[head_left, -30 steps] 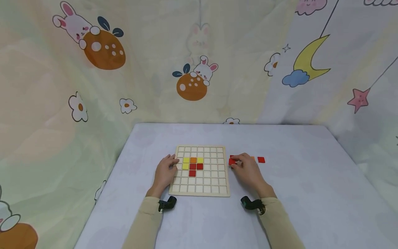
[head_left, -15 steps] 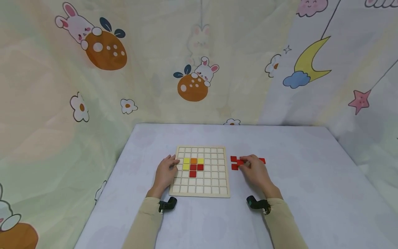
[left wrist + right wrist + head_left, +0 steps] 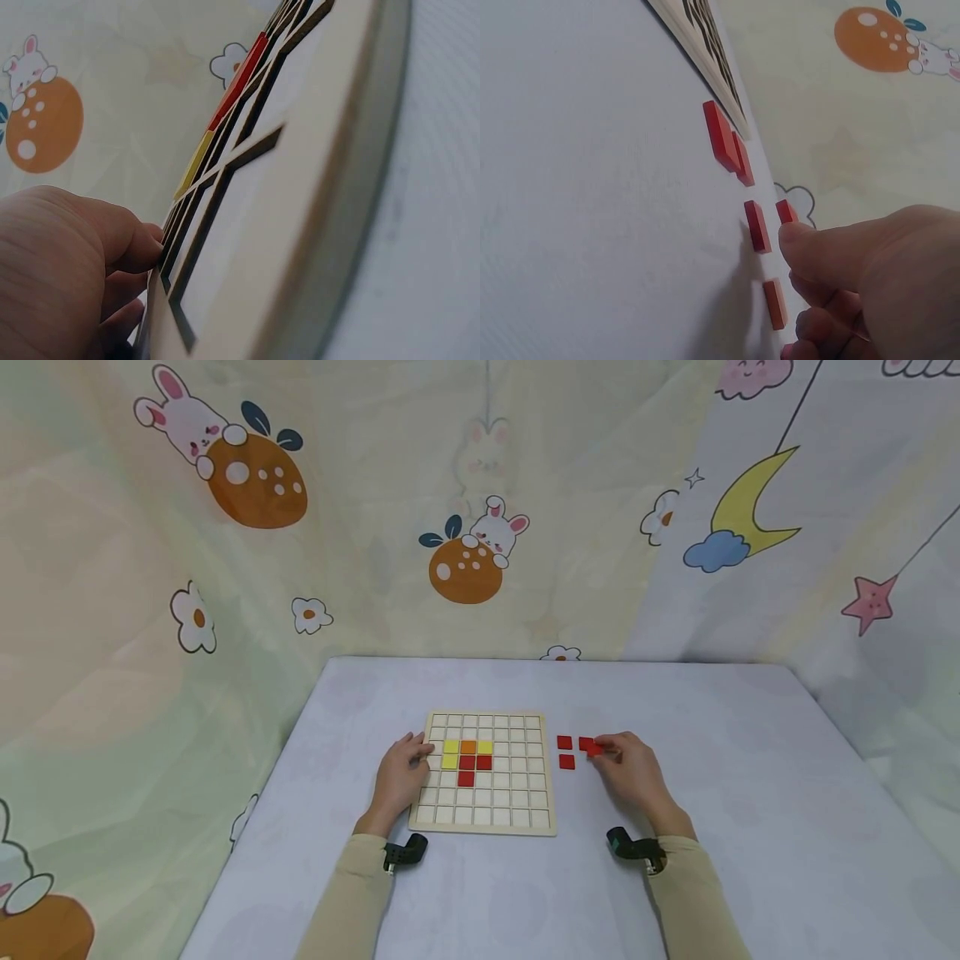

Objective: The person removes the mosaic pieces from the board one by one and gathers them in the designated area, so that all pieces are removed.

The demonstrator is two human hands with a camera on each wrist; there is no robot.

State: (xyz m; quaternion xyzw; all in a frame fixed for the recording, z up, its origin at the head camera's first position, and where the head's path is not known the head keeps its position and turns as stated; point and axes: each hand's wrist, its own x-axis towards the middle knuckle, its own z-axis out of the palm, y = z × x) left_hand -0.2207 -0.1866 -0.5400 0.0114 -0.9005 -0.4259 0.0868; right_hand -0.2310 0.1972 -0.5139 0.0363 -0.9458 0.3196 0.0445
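A pale wooden grid board (image 3: 498, 797) lies flat, with several yellow (image 3: 451, 747), orange (image 3: 468, 747) and red (image 3: 467, 779) square tiles in its cells. My left hand (image 3: 400, 777) grips the board's left edge; in the left wrist view the thumb (image 3: 135, 244) lies against its gridded face. To the right of the board, my right hand (image 3: 633, 772) pinches a red tile (image 3: 786, 211) between thumb and fingertips, just above the table. One red tile (image 3: 757, 226) lies close by the held one. The right hand hides part of this area in the head view.
Two more red tiles (image 3: 565, 742) lie beside the board's right edge, one nearer me than the other. An orange tile (image 3: 775, 304) rests under the right hand, seen in the right wrist view. A printed curtain (image 3: 360, 527) hangs behind the white-covered table (image 3: 495, 893).
My right hand has moved to the right with the red tile, away from the board, uncovering the red tiles beside it. The left hand and the board stay in place.
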